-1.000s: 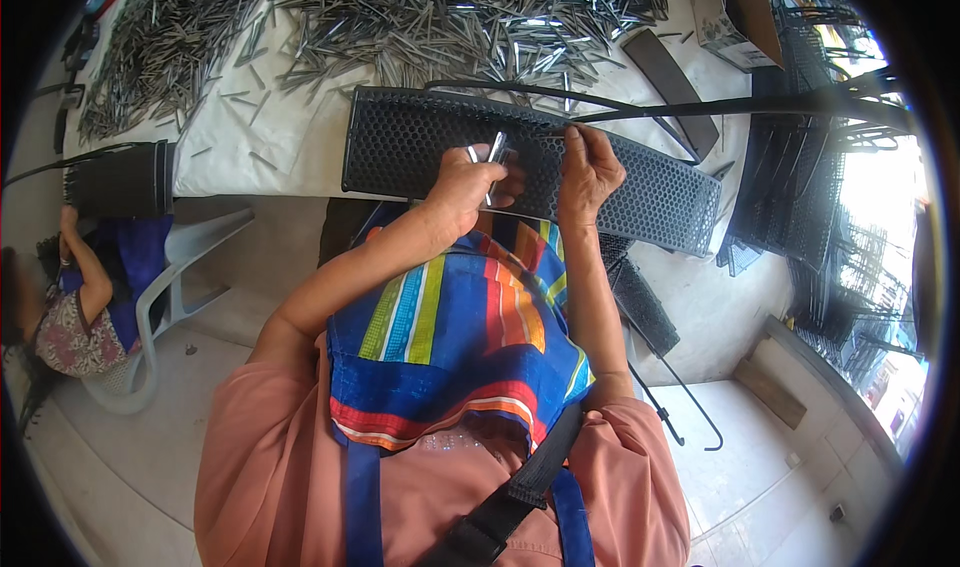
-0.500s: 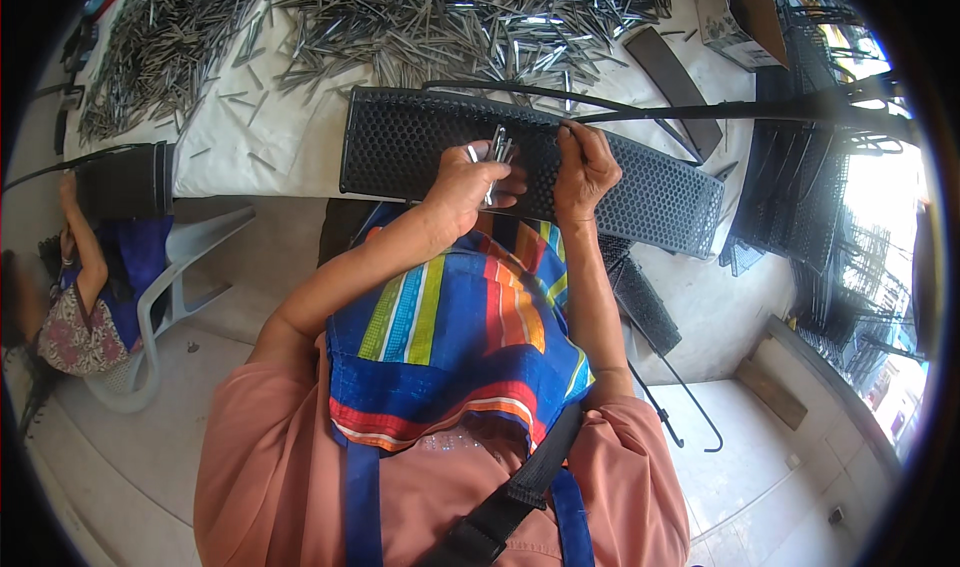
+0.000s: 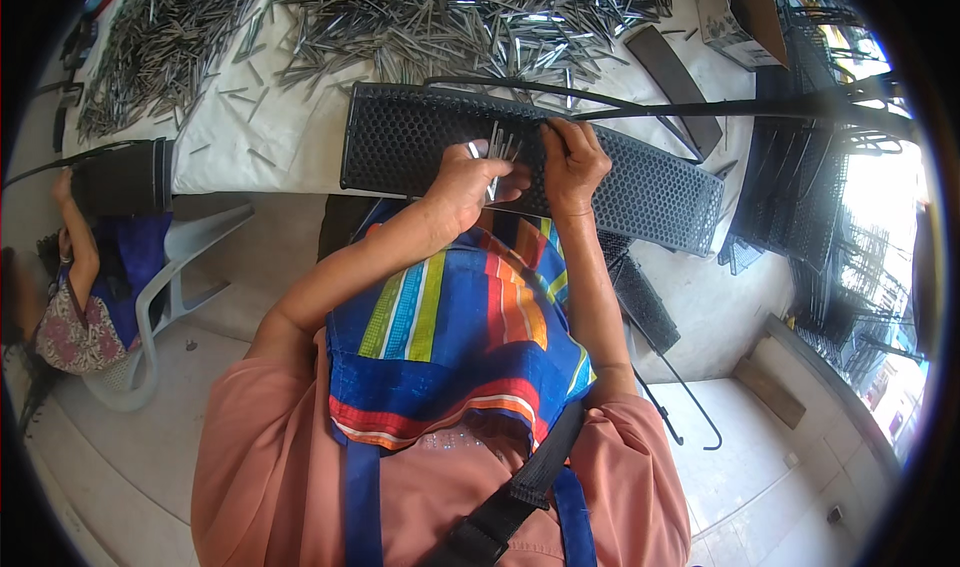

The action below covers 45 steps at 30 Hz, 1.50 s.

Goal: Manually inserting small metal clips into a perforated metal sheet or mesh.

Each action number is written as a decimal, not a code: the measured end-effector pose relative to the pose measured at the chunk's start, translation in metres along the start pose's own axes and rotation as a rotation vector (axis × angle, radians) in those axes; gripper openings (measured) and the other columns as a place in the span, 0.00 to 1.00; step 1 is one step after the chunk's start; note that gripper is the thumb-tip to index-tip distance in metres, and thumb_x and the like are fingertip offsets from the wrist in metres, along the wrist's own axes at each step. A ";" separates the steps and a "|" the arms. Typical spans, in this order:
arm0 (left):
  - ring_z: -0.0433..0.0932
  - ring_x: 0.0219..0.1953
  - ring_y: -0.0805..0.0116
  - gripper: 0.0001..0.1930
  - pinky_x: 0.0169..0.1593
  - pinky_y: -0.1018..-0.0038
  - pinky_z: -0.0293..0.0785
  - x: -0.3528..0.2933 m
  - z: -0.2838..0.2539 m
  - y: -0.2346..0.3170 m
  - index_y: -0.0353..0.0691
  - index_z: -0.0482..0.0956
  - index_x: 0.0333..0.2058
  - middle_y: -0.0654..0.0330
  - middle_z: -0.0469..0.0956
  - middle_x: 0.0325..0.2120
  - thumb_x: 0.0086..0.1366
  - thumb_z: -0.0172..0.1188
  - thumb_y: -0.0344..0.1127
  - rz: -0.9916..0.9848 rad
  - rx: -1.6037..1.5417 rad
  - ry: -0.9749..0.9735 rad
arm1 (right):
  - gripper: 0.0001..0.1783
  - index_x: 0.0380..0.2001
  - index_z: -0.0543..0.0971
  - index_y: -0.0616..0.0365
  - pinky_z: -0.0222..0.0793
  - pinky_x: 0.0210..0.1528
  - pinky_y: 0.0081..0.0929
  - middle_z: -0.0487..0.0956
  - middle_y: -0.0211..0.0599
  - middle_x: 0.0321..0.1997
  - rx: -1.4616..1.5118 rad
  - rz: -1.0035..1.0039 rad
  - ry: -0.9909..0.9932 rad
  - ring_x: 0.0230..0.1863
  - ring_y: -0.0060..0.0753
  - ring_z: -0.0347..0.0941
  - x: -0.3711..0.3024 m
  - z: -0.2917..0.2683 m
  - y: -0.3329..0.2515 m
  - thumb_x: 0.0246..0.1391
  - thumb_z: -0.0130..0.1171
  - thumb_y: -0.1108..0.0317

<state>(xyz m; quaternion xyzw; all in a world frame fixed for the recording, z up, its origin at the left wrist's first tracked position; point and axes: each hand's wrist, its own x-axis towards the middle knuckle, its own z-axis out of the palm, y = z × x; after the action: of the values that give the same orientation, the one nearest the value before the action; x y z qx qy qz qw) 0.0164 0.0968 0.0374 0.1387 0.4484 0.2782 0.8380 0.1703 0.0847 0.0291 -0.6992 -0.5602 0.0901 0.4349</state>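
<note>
In front of me a long black perforated metal panel (image 3: 405, 147) lies across the table's near edge and over my lap. My left hand (image 3: 468, 182) is closed over the panel's middle, with several thin metal strips (image 3: 499, 145) poking up between thumb and fingers. Just right of it, my right hand (image 3: 577, 167) presses its bent fingers together against the panel near its far edge. Whatever those fingertips pinch is hidden. A black bent rod (image 3: 480, 86) runs along the panel's far edge.
Heaps of loose metal strips (image 3: 450, 27) cover the white-topped table (image 3: 255, 152). Behind the panel at right lie a flat dark bar (image 3: 675, 87) and a cardboard box (image 3: 738, 17). Stacked black mesh panels (image 3: 800, 177) stand far right. Another person (image 3: 85, 317) sits at left by a white chair (image 3: 150, 337).
My right hand has slid a little to the left along the panel, nearer to the left hand. My left hand still holds the strips, in nearly the same place.
</note>
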 end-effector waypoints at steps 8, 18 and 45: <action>0.81 0.31 0.63 0.11 0.31 0.72 0.77 -0.012 -0.003 0.003 0.33 0.74 0.41 0.53 0.81 0.32 0.57 0.54 0.21 0.001 0.005 0.030 | 0.04 0.26 0.81 0.55 0.70 0.27 0.28 0.77 0.37 0.25 0.028 -0.032 -0.054 0.24 0.40 0.76 0.003 -0.004 -0.004 0.43 0.64 0.73; 0.80 0.31 0.65 0.10 0.32 0.74 0.76 -0.031 -0.015 0.005 0.34 0.75 0.40 0.53 0.81 0.32 0.58 0.53 0.23 0.029 -0.015 0.029 | 0.05 0.27 0.80 0.58 0.69 0.27 0.27 0.77 0.40 0.24 0.042 0.032 -0.003 0.23 0.38 0.75 -0.006 -0.004 -0.003 0.43 0.64 0.73; 0.77 0.21 0.66 0.07 0.20 0.76 0.69 -0.069 -0.151 0.022 0.34 0.74 0.34 0.54 0.77 0.24 0.55 0.52 0.21 0.432 0.065 0.506 | 0.39 0.51 0.74 0.61 0.62 0.56 0.46 0.73 0.56 0.53 -0.720 0.724 0.082 0.55 0.55 0.69 -0.041 -0.225 0.188 0.47 0.54 0.37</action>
<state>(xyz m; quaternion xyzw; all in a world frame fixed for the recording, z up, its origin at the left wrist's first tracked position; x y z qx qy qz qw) -0.1472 0.0709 0.0098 0.1838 0.6111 0.4605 0.6171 0.4261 -0.0635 0.0168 -0.9568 -0.2602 0.0087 0.1292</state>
